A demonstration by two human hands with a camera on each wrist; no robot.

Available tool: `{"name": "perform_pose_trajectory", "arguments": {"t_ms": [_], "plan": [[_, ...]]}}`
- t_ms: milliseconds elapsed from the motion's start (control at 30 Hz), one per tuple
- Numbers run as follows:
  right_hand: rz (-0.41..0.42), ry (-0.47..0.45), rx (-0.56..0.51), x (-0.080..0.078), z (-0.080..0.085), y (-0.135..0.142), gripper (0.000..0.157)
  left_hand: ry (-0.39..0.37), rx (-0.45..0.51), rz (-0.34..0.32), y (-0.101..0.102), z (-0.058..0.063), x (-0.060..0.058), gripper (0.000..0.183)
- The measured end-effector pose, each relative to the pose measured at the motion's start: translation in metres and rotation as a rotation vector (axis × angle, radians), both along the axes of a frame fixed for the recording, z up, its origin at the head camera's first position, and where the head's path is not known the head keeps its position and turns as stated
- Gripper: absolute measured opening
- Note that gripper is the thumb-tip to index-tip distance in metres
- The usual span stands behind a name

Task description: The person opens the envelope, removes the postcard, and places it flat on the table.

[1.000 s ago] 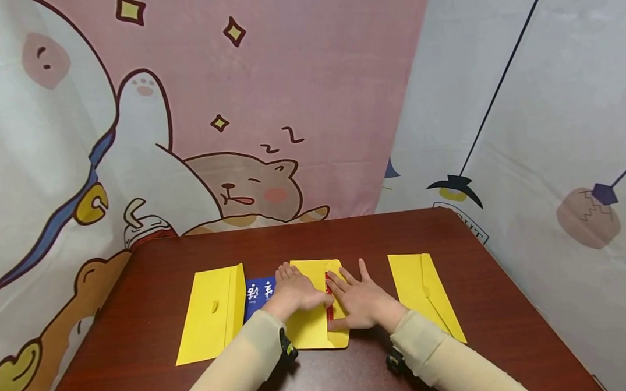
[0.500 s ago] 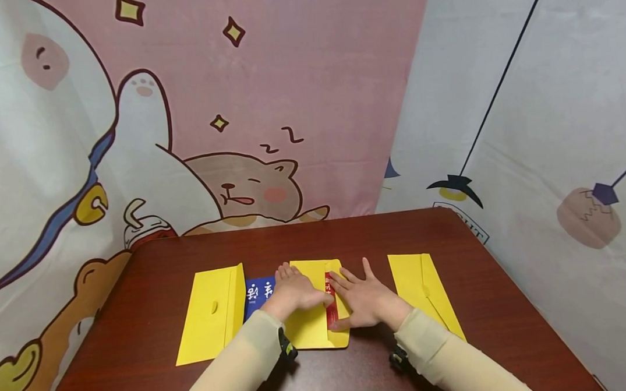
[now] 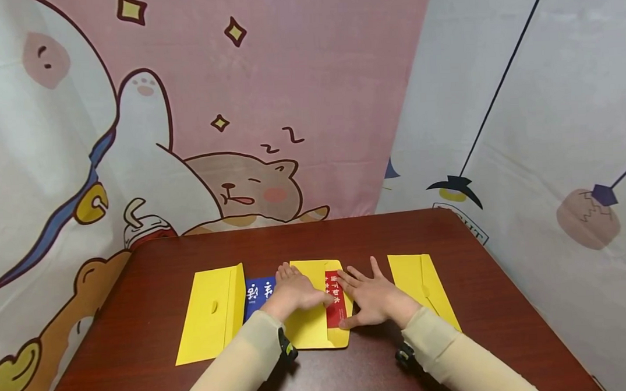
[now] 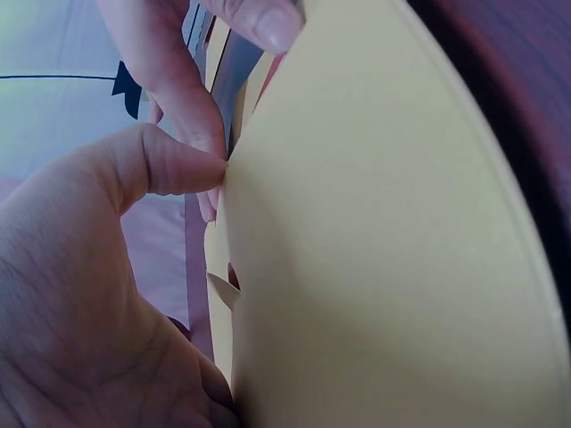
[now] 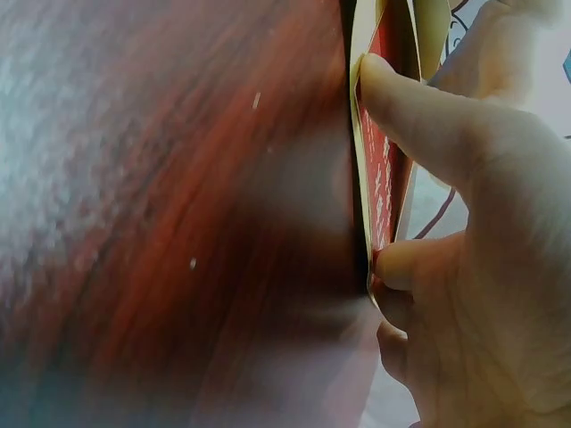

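A yellow envelope lies at the middle of the table, its flap side to the right. From its opening a red card with white characters sticks out to the right. My left hand rests on the envelope with straight fingers, its thumb touching near the opening. With fingers spread, my right hand touches the red card's right edge; in the right wrist view its thumb and a fingertip lie against the card inside the flap. A blue card with white characters is partly hidden behind my left hand.
To the left lies another yellow envelope with a tab slot, beside the blue card. A third yellow envelope is at the right, partly covered by my right sleeve. The dark red table meets patterned cloth walls behind.
My right hand has moved to the right, and the red card has slid out of the middle envelope with it, showing a wider strip. The left hand stays in place.
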State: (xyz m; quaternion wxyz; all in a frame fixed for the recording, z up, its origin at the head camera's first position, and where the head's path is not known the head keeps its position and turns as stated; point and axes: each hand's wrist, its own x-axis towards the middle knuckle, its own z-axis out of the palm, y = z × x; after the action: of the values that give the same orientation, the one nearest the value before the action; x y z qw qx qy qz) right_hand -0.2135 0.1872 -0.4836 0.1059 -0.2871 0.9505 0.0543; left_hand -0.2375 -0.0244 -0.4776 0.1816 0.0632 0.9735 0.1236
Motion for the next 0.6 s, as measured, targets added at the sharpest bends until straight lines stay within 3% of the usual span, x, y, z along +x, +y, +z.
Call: {"name": "perform_pose_trajectory", "arguments": {"t_ms": [233,600], "plan": [[-0.011,0.0,-0.003,-0.002,-0.001,0.007,0.114,0.005,-0.003,-0.009,-0.001,-0.001,0.0,0.126],[-0.022,-0.02,-0.049,-0.002,0.0,0.014,0.111,-0.016,0.053,0.031,-0.002,-0.001,-0.002,0.128]]}}
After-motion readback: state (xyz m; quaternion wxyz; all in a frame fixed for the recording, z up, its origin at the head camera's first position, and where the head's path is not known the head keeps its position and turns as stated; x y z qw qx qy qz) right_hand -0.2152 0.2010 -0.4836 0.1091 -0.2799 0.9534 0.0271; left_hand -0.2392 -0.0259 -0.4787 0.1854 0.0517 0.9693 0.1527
